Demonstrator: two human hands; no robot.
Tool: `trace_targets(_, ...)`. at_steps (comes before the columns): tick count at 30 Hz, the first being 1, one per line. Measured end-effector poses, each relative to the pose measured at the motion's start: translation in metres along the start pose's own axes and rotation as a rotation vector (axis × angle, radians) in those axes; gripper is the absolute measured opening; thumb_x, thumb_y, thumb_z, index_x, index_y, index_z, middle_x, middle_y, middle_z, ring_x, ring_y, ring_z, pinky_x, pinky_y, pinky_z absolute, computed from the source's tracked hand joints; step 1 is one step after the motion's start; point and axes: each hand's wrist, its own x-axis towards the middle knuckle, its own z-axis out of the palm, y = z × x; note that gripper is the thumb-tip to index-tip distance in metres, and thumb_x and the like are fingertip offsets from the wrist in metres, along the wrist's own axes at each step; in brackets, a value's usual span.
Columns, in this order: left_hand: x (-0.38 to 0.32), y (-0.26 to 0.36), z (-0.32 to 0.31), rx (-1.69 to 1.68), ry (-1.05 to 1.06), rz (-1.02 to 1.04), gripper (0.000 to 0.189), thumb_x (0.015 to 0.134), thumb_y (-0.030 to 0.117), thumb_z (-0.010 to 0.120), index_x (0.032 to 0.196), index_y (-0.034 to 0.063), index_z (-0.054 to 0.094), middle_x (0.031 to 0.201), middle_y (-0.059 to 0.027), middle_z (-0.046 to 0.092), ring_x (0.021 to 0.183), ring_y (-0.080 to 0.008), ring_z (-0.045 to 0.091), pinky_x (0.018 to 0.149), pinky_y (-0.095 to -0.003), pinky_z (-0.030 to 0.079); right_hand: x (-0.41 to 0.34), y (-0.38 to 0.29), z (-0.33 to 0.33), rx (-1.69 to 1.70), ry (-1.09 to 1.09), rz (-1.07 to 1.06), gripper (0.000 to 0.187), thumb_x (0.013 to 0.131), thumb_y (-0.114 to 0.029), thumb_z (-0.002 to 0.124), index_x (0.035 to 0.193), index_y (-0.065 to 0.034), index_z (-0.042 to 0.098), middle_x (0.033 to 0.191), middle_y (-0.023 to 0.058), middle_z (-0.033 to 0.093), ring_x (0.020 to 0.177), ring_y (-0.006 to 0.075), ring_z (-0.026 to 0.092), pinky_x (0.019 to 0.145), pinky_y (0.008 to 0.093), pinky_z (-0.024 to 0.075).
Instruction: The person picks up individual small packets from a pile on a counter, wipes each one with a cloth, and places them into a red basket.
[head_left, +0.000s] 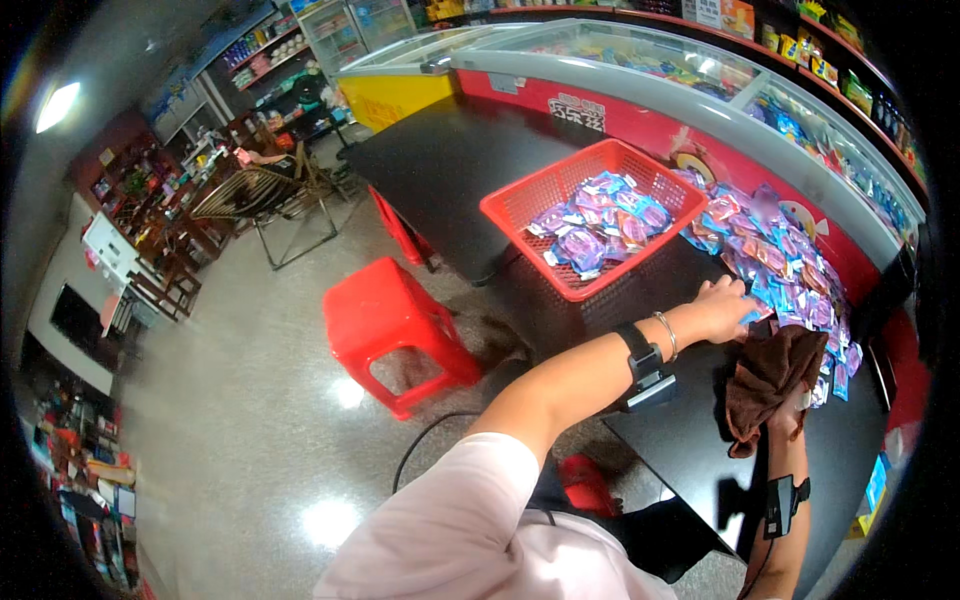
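My left hand (724, 309), with a bracelet and a strapped device on its arm, is at the near edge of a heap of small plastic packets (799, 277). Its fingers are curled around a blue-and-pink packet (754, 315), partly hidden by the hand. A brown cloth (776, 375) hangs bunched in my right hand (787, 416), whose fingers are mostly covered by it. The cloth is close to my left fingertips and overlaps the heap's near side. Left of the heap, a red perforated plastic basket (525, 251) holds several similar purple and blue packets (600, 214).
Basket and heap rest on black tables (457, 161). Behind them stands a red chest freezer (517, 94) with a glass top, beside a yellow one (401, 101). A red plastic stool (390, 322) is on the floor at left. Another person's arm (259, 157) shows by a folding chair (259, 199).
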Motion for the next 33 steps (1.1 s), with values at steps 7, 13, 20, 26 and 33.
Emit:
trace_targets(7,0.008,-0.028,0.009,-0.202,0.260,0.177,0.022,0.063,0.010,0.058,0.085,0.0104,0.060,0.078,-0.0087,0.051,0.080,-0.0281,0.047,0.072,-0.0349,0.039,-0.002,0.007,0.000,-0.074,0.055,0.009,0.041,0.085,-0.037,0.037,0.114,-0.0081,0.037,0.105,0.0091,0.046,0.096,0.0215,0.047,0.083,0.0327,0.0413)
trace_targets(13,0.008,-0.028,0.006,-0.308,0.422,0.186,0.014,0.066,0.008,0.055,0.080,0.0060,0.057,0.074,-0.0101,0.054,0.075,-0.0284,0.049,0.070,-0.0369,0.039,-0.004,0.006,-0.002,-0.097,0.086,0.005,0.040,0.085,-0.035,0.039,0.114,-0.0076,0.038,0.104,0.0092,0.047,0.094,0.0213,0.047,0.083,0.0316,0.0410)
trace_targets(20,0.010,-0.023,0.001,-0.802,0.437,0.071,0.016,0.079,0.016,0.053,0.081,-0.0007,0.051,0.066,-0.0026,0.051,0.059,-0.0100,0.054,0.049,-0.0261,0.042,-0.008,0.011,-0.002,-0.108,0.113,-0.016,0.038,0.085,-0.033,0.040,0.114,-0.0071,0.039,0.104,0.0093,0.047,0.093,0.0211,0.048,0.083,0.0303,0.0408)
trace_targets(26,-0.004,-0.004,0.000,-1.182,-0.274,0.193,0.016,0.079,0.013,0.052,0.086,-0.0013,0.052,0.072,-0.0038,0.054,0.057,-0.0096,0.054,0.047,-0.0230,0.049,-0.015,-0.017,0.082,-0.156,0.038,-0.196,0.038,0.085,-0.028,0.043,0.114,-0.0048,0.039,0.103,0.0094,0.048,0.092,0.0203,0.048,0.082,0.0289,0.0407)
trace_targets(33,-0.003,0.000,-0.006,-1.017,-0.299,0.110,0.016,0.072,0.014,0.059,0.073,-0.0005,0.053,0.063,-0.0025,0.053,0.054,-0.0077,0.051,0.045,-0.0226,0.043,-0.004,0.004,0.004,-1.136,-0.101,-0.311,0.025,0.078,-0.012,0.049,0.100,-0.0016,0.053,0.104,0.0159,0.052,0.100,0.0303,0.047,0.088,0.0351,0.0349)
